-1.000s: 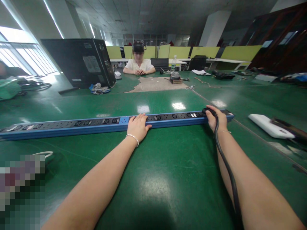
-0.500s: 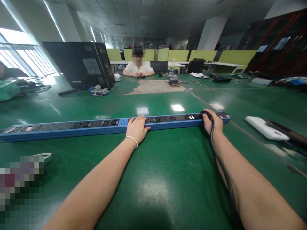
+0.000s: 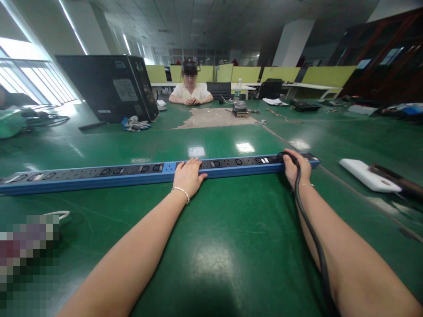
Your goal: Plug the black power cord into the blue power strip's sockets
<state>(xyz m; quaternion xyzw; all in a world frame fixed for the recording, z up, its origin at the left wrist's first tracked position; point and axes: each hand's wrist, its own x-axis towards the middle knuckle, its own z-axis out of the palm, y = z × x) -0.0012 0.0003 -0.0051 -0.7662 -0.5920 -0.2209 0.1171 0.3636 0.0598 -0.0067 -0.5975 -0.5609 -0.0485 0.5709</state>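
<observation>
A long blue power strip (image 3: 145,178) with a black socket face lies across the green table. Over its middle, just right of the blue socket (image 3: 169,167), my left hand (image 3: 188,176) grips it, fingers across the top and thumb at the near side. Toward the strip's right end, my right hand (image 3: 295,169) is closed around a black plug (image 3: 282,156) at the socket face. From there a black cable (image 3: 310,233) runs down along my right forearm. The plug's underside is hidden, so I cannot tell how deep it sits.
A white power bank-like box (image 3: 368,175) and a dark bar lie at the right. Gloves (image 3: 135,124) are beside a black computer case (image 3: 109,90) at the back left. Across the table (image 3: 211,246) sits a person (image 3: 191,93) near a bottle (image 3: 238,91). A blurred-out object (image 3: 29,242) lies front left.
My right hand, with the plug, has shifted slightly to the right along the strip. My left hand stays in place on the strip.
</observation>
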